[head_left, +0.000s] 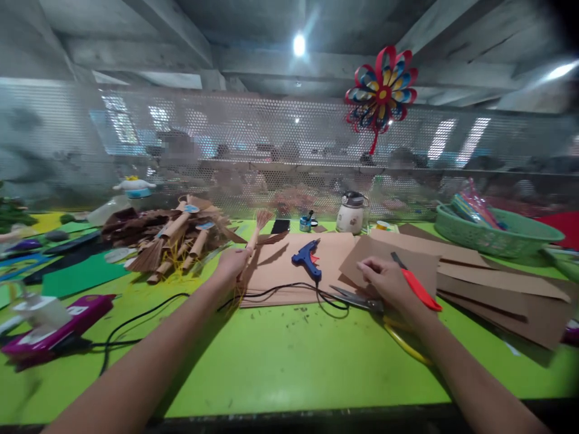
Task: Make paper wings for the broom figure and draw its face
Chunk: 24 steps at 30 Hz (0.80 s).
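Note:
My left hand [232,266] is closed around the lower part of a small brown paper broom [259,228], its fringed end pointing up. Thin yellow strands hang just below that hand. Over the brown paper sheets on the right, my right hand [380,275] is closed, thumb and fingertips together; whatever they pinch, if anything, is too small to make out. Just beneath it lie scissors [357,298] with a yellow handle [407,345]. A red-handled knife [418,288] rests right beside it. Between my hands a blue glue gun [307,260] lies on stacked brown paper [275,274].
Several finished paper brooms [181,235] are piled at the left. A purple power strip [67,325] stands near the front left, with a black cord [136,310] crossing the table. Farther back are a phone [280,226], a flask [351,217] and a green basket [497,232].

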Available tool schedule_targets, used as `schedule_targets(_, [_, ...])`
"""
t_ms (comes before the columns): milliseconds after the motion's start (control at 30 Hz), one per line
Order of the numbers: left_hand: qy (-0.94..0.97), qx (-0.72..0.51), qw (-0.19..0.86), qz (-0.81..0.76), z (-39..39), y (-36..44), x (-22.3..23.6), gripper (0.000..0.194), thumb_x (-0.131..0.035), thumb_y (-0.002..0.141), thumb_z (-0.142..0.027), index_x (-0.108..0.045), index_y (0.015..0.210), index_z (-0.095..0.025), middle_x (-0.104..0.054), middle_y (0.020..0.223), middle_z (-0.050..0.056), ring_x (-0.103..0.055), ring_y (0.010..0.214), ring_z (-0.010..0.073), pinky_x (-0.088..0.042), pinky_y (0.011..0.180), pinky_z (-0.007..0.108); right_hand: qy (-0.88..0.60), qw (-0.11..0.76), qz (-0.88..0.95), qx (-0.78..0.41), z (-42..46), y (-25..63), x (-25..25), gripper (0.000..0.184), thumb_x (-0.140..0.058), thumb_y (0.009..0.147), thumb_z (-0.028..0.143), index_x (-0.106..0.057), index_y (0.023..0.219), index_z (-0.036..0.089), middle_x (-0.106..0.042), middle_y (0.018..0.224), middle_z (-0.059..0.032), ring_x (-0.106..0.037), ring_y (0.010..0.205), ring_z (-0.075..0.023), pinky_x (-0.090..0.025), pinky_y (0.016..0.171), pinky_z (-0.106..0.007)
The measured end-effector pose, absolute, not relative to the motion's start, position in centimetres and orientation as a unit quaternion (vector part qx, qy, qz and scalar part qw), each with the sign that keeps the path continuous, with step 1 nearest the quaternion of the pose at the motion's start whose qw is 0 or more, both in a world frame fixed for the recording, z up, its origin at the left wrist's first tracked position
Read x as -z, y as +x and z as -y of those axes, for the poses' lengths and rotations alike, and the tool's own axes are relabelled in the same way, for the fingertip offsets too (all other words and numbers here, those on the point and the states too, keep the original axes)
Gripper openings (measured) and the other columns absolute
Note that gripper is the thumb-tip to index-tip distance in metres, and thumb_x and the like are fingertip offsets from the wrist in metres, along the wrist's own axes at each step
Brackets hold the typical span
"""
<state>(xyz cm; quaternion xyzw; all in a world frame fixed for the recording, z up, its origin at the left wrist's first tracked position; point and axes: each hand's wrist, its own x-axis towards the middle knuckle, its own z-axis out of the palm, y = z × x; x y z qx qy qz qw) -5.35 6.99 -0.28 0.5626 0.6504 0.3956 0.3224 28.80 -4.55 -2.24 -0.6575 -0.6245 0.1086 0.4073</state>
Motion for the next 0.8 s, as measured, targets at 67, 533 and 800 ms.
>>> schedule_targets(67, [0.585,-0.338,0.312,-0.668,-7.4,-5.0,0.5,0.033,-0.056,0.088,-0.036,-0.058,0.111,-0.013,-0.058,0.112,0.006,-0.059,0.094,0.0245,-0.052,0.077,0.039,-0.661,0.396,0.627,-0.113,4.5,28.7,2.1,0.029,-0.051,0.09,0.039,-0.061,0.08,0.014,-0.06,0.067,0.0022,-0.056,0.057,-0.0104,-0.047,0.056,-0.026])
schedule_targets(533, [0.686,-0.202,0.133,-0.687,-9.7,-6.1,2.2,0.044,-0.045,0.085,-0.052,-0.069,0.086,-0.014,-0.067,0.083,0.01,-0.061,0.083,0.0279,-0.041,0.066,0.033,-0.642,0.393,0.641,-0.153,4.5,27.6,2.1,0.023,-0.054,0.09,0.033,-0.061,0.1,0.013,-0.064,0.093,-0.0033,-0.063,0.076,-0.0142,-0.053,0.066,-0.031])
schedule_targets(800, [0.699,-0.244,0.102,-0.665,-8.7,-6.7,1.2,0.043,-0.047,0.078,-0.055,-0.068,0.074,-0.018,-0.065,0.065,0.006,-0.06,0.068,0.0292,-0.04,0.057,0.03,-0.656,0.523,0.537,-0.091,4.4,34.0,0.1,0.027,-0.053,0.09,0.033,-0.058,0.11,0.015,-0.062,0.107,-0.0064,-0.062,0.089,-0.0181,-0.053,0.076,-0.037])
